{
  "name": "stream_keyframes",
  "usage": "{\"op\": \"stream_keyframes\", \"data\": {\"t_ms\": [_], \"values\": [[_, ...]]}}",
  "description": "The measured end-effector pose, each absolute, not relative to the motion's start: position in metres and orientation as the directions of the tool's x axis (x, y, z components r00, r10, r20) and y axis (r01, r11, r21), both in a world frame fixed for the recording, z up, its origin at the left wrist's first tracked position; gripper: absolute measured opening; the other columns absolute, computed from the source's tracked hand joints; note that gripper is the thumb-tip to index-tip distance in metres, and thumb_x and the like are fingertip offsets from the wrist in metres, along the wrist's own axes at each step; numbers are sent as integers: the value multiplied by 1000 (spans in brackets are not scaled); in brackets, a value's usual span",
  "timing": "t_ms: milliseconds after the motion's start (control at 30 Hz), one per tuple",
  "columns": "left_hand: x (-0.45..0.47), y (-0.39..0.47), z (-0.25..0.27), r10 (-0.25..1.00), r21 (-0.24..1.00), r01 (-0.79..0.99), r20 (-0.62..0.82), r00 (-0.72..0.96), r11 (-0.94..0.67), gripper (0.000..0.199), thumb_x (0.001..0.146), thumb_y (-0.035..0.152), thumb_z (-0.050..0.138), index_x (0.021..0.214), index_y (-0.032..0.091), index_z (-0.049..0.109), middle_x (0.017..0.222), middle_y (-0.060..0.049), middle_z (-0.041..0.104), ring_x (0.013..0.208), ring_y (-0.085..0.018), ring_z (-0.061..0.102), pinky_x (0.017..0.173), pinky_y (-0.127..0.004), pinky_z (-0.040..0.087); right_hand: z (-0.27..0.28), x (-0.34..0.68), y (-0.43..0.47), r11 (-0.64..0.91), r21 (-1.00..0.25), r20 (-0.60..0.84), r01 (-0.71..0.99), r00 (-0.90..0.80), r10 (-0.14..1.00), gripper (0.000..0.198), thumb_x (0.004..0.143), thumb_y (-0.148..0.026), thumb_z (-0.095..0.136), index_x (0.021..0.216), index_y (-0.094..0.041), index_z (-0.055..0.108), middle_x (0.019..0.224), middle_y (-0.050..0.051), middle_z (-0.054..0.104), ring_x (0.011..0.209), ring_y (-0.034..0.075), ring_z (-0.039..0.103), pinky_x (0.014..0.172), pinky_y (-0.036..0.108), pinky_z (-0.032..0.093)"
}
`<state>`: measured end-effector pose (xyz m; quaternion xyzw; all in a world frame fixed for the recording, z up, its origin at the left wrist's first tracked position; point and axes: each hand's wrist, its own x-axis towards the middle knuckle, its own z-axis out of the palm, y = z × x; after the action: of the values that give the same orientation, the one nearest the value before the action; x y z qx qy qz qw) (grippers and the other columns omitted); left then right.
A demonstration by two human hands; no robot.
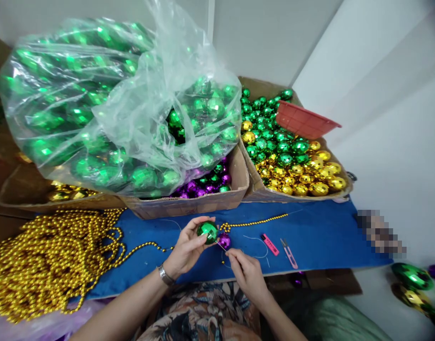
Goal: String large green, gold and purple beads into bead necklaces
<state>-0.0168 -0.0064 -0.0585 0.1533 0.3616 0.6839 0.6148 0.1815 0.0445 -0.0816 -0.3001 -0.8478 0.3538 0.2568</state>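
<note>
Over the blue cloth, my left hand [191, 244] is closed around a shiny green faceted ball [207, 231]. My right hand [246, 272] pinches a thin needle-like rod [221, 245], whose far end meets the lower right side of the ball; whether it goes inside is hidden. A purple faceted ball [224, 240] sits just behind the rod. From beside it a short string of gold beads [256, 221] runs off to the right. Loose clear thread [256, 237] curls on the cloth near my right hand.
Heaped gold bead strands [57, 255] cover the left side. Pink thread snips [288, 253] and a pink lighter-sized item [269, 244] lie right. Behind stand a large plastic bag of green balls [78, 104], a cardboard box [189, 206], and a red basket [306, 121] over green and gold balls.
</note>
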Motion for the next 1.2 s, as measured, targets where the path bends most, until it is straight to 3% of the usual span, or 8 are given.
{"op": "stream_keyframes", "data": {"t_ms": [267,400,467,533,733,900,1033,1200], "values": [[-8,-14,-65,953,768,-638,-230,-195,54,41,81,33,67,119,21,61,125,-13,58,105,-25,58,85,-35,49,-86,178,40,623,-714,283,320,-681,675,19,98,-19,39,103,-19,58,86,4,68,74,14,66,68,21,50],[-52,-36,-89,862,978,-95,-208,-462,185,29,84,41,60,102,19,67,99,-10,68,89,-22,62,75,-31,50,-96,185,40,642,-702,304,309,-685,662,17,98,-19,41,103,-19,57,89,5,69,76,14,67,69,21,51],[-86,-55,-104,769,922,199,-143,-623,332,24,83,41,61,88,19,67,83,-6,67,75,-20,60,69,-29,48,-100,185,39,647,-702,308,297,-692,653,17,97,-20,41,102,-19,57,87,5,69,74,14,67,66,21,51],[-124,-74,-117,701,853,301,-102,-705,426,19,82,37,60,87,19,66,83,-6,66,77,-21,59,73,-31,47,-102,184,38,646,-705,308,291,-695,649,17,97,-20,41,101,-19,57,85,5,68,72,14,67,65,21,51],[-213,-108,-133,610,554,499,-19,-792,666,23,81,22,50,99,14,62,105,-16,61,106,-31,52,98,-43,36,-101,174,36,665,-694,325,276,-704,631,18,97,-21,41,100,-19,58,82,5,69,68,15,67,62,21,51],[-249,-101,-142,578,356,526,-50,-815,772,19,79,14,45,90,9,61,94,-20,59,100,-33,53,89,-43,40,-99,170,35,678,-690,336,256,-715,612,18,97,-20,41,101,-19,58,83,6,69,70,16,67,63,22,52],[-256,-92,-149,579,302,534,-77,-811,789,17,80,11,42,85,12,59,92,-19,58,100,-32,53,80,-40,43,-100,169,32,669,-697,331,259,-712,619,17,97,-20,41,100,-18,58,85,6,69,70,15,68,64,22,52],[-246,-90,-147,600,379,537,-63,-798,754,17,80,12,44,86,13,59,96,-20,59,108,-35,49,87,-45,41,-101,169,28,652,-710,315,267,-707,633,18,97,-20,41,101,-18,58,85,6,69,72,15,67,66,22,52]]}}
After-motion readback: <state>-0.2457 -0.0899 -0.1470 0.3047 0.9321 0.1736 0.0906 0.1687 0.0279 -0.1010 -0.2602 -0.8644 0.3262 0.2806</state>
